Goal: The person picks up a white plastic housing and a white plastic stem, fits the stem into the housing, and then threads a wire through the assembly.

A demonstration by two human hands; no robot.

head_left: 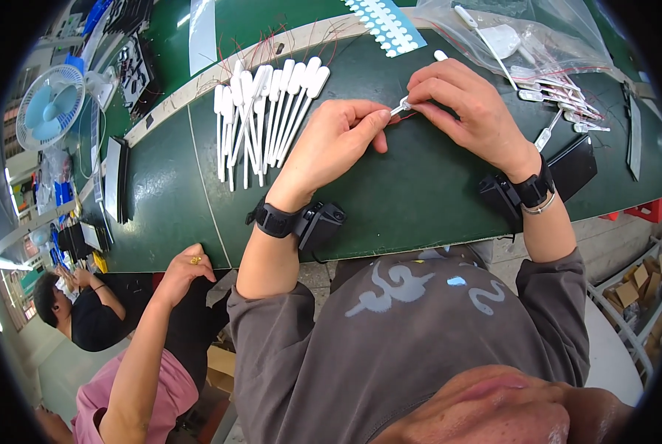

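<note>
My left hand (338, 140) and my right hand (470, 103) meet above the green tabletop. Between their fingertips is a small white piece (400, 109) with a thin red wire beside it; the fingers hide most of it, so its exact kind cannot be told. Both hands pinch it. Left of my left hand lies a row of white sticks (278, 96) with wider rounded heads, thin red wires trailing from their far ends. Beyond my right hand is a heap of small flat white pieces (560, 95) with red wires. One similar piece (543, 138) lies nearer my right wrist.
A clear plastic bag (560, 37) with a white stick (473, 26) on it is at the far right. A light-blue sticker sheet (386, 26) lies at the back. A black box (574, 164) is beside my right wrist. A co-worker's hand (186, 274) rests near the table edge at left.
</note>
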